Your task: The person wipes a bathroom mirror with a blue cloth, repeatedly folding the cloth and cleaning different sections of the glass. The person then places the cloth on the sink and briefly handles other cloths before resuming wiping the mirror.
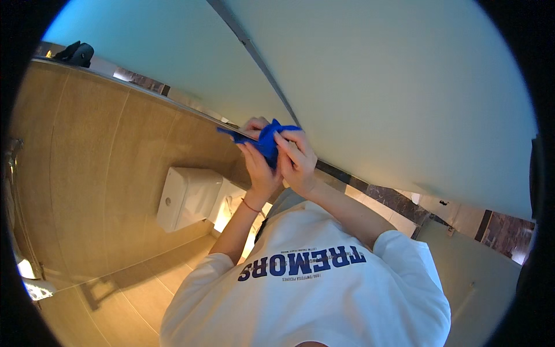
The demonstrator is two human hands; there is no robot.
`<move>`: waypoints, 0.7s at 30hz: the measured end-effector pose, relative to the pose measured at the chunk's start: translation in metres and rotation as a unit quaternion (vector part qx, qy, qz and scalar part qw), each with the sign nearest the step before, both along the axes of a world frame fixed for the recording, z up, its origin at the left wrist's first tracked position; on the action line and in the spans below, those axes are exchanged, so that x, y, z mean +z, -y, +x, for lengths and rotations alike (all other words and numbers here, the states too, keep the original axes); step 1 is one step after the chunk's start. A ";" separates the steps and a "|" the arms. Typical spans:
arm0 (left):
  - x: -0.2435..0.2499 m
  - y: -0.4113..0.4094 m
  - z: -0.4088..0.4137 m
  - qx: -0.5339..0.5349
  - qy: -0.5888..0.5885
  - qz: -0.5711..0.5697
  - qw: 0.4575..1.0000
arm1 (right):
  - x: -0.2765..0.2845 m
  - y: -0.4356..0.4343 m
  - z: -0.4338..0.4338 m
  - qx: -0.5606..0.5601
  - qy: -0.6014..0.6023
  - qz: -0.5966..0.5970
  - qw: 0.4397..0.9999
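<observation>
A crumpled blue cloth (269, 145) is held between my two hands, at the meeting of a thin edge and a metal strip. My left hand (259, 170), with a thin red cord at the wrist, supports the cloth from below and the left. More fingers show beyond the edge above it; whether they are a reflection, I cannot tell. My right hand (299, 160) pinches the cloth's right side between thumb and fingers. Part of the cloth spreads left along the edge. Some of my fingertips are hidden by its folds.
Pale frosted panels (381, 86) rise ahead, divided by a grey metal strip (260, 60). On the left is a tan tiled wall (86, 173), with a white toilet cistern (190, 199) below my left arm. A black fitting (78, 54) sits at upper left. Dark floor tiles show through gaps under the panels.
</observation>
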State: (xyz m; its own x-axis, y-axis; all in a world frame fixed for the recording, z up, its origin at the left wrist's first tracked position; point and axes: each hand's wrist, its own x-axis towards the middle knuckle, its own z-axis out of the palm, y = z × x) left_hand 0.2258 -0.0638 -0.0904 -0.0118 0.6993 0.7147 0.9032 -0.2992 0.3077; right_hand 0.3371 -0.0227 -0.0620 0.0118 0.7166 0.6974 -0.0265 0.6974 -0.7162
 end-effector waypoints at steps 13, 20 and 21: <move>0.030 0.003 0.026 -0.027 0.064 -0.075 0.995 | -0.020 0.010 0.010 0.014 0.066 0.086 0.994; 0.063 -0.021 0.027 -0.189 0.508 -0.040 0.839 | 0.024 -0.013 0.000 0.011 0.009 0.137 0.990; 0.047 -0.021 0.023 -0.204 0.544 -0.039 0.813 | 0.015 -0.012 0.002 0.009 0.020 0.132 0.991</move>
State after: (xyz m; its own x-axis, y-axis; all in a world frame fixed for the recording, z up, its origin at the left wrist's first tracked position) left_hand 0.2492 -0.0429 -0.0430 -0.3635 0.8464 0.3892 -0.0861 -0.4466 0.8906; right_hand 0.3391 -0.0103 -0.0468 -0.0311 0.5086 0.8604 -0.0158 0.8605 -0.5092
